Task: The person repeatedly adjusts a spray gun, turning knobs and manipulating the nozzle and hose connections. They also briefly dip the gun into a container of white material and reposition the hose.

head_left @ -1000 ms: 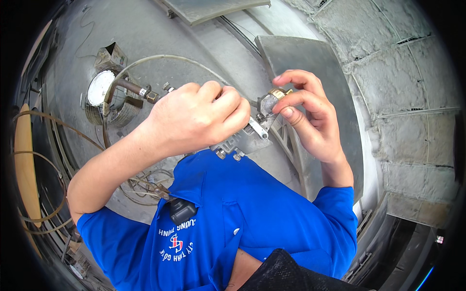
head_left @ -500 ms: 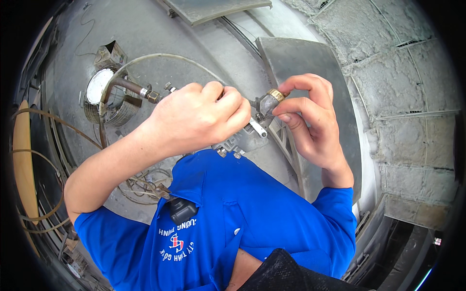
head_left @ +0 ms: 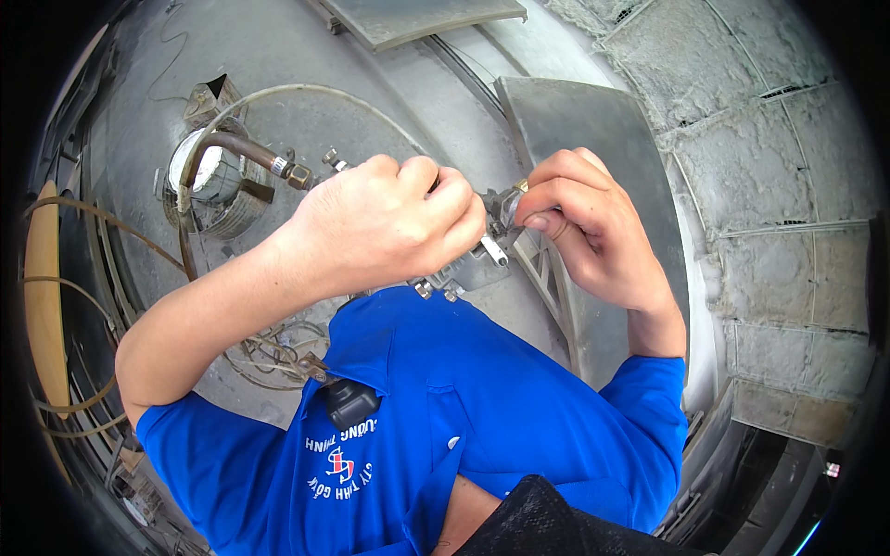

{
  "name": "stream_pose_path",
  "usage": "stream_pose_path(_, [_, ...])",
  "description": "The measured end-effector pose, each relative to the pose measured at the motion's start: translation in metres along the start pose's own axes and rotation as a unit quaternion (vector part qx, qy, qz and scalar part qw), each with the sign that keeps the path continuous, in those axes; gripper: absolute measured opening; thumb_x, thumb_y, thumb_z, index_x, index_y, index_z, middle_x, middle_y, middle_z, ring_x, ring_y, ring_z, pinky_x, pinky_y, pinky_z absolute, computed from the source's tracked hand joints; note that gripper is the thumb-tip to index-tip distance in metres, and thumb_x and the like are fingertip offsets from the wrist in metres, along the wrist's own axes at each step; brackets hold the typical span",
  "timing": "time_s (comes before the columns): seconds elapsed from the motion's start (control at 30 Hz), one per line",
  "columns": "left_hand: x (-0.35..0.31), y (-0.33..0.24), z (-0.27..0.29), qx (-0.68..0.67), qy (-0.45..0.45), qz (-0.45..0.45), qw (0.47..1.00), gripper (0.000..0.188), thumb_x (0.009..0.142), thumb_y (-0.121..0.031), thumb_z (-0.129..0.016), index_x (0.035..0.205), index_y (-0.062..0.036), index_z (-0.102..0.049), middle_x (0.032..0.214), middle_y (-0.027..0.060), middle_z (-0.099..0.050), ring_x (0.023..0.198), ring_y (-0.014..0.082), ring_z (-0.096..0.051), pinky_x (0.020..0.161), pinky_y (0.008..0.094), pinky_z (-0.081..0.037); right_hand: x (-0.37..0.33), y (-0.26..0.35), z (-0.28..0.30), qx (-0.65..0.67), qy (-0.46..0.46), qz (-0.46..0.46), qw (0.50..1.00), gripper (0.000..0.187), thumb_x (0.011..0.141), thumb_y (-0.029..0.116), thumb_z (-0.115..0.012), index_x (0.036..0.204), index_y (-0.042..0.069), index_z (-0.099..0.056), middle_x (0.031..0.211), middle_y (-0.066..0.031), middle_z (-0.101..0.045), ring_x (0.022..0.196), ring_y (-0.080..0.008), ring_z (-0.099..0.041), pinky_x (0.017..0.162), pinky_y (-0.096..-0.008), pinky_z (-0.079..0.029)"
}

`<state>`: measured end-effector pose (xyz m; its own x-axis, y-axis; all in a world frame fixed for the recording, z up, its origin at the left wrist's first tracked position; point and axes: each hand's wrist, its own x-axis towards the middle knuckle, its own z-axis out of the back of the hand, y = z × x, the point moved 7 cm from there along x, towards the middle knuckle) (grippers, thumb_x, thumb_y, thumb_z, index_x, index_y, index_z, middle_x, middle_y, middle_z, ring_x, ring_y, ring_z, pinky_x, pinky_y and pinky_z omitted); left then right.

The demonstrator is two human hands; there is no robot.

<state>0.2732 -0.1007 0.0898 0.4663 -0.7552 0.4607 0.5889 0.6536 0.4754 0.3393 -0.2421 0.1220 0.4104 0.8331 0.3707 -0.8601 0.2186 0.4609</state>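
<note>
My left hand is wrapped round the body of a metal spray gun, hiding most of it. The gun's silver lever sticks out below the fingers. At the gun's right end, the thumb and fingers of my right hand pinch a brass-coloured nozzle ring, which they largely cover. Left of my left hand, a brown hose ends in a brass fitting. A thin pale hose arcs over toward the gun. Small metal knobs show beneath my left hand.
A round container with a white top stands on the floor at left, beside a metal can. Grey panels lie beyond my right hand and at the top. Tangled hoses lie near my left elbow. A dusty panelled wall rises at right.
My right hand's fingers have curled further over the brass ring and now hide more of it. My left hand keeps its grip on the spray gun, shifted slightly right.
</note>
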Motion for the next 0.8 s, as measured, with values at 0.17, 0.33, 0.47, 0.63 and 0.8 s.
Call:
stream_pose_path(0.17, [0.001, 0.003, 0.001, 0.01, -0.004, 0.012, 1.0, 0.023, 0.079, -0.024, -0.069, 0.095, -0.0083, -0.067, 0.086, 0.0035, -0.06, 0.072, 0.0147, -0.062, 0.055, 0.0257, -0.05, -0.004, -0.005, -0.001, -0.017, -0.031, 0.012, 0.999, 0.007, 0.088, 0.002, -0.074, 0.094, 0.007, -0.073, 0.095, -0.0051, -0.066, 0.087, -0.0236, -0.057, 0.08, -0.0359, -0.045])
stream_pose_path(0.33, [0.004, 0.006, 0.001, 0.007, -0.013, 0.018, 1.0, 0.023, 0.077, -0.023, -0.069, 0.094, -0.0085, -0.066, 0.084, 0.0028, -0.059, 0.073, 0.0145, -0.062, 0.055, 0.0256, -0.05, -0.009, -0.008, -0.002, -0.028, -0.06, 0.019, 0.998, 0.016, 0.085, -0.003, -0.074, 0.096, 0.009, -0.073, 0.096, -0.004, -0.065, 0.09, -0.0255, -0.057, 0.084, -0.0373, -0.044])
stream_pose_path(0.47, [0.005, 0.007, 0.003, 0.012, -0.027, 0.024, 0.999, 0.023, 0.076, -0.023, -0.07, 0.094, -0.0084, -0.066, 0.083, 0.0021, -0.058, 0.073, 0.0143, -0.062, 0.054, 0.025, -0.05, -0.016, -0.004, -0.004, -0.043, -0.096, 0.022, 0.994, 0.023, 0.082, -0.006, -0.075, 0.097, 0.01, -0.072, 0.098, -0.0036, -0.065, 0.092, -0.0267, -0.057, 0.085, -0.0381, -0.044])
stream_pose_path(0.63, [0.006, 0.007, 0.0, -0.01, -0.011, 0.03, 0.999, 0.026, 0.075, -0.021, -0.069, 0.096, -0.0078, -0.066, 0.082, 0.0016, -0.057, 0.072, 0.0147, -0.061, 0.055, 0.0257, -0.05, -0.021, 0.006, -0.007, -0.095, -0.117, 0.049, 0.987, 0.03, 0.076, -0.008, -0.075, 0.1, 0.01, -0.072, 0.103, -0.0055, -0.067, 0.096, -0.0282, -0.06, 0.084, -0.039, -0.047])
stream_pose_path(0.8, [0.007, 0.008, -0.005, -0.028, 0.007, 0.023, 0.999, 0.024, 0.077, -0.02, -0.07, 0.096, -0.0067, -0.066, 0.083, 0.0026, -0.059, 0.074, 0.0158, -0.063, 0.055, 0.0263, -0.053, -0.017, 0.007, -0.005, -0.086, -0.101, 0.031, 0.991, 0.03, 0.078, -0.01, -0.073, 0.102, 0.007, -0.069, 0.105, -0.0074, -0.069, 0.098, -0.0299, -0.062, 0.084, -0.0399, -0.05])
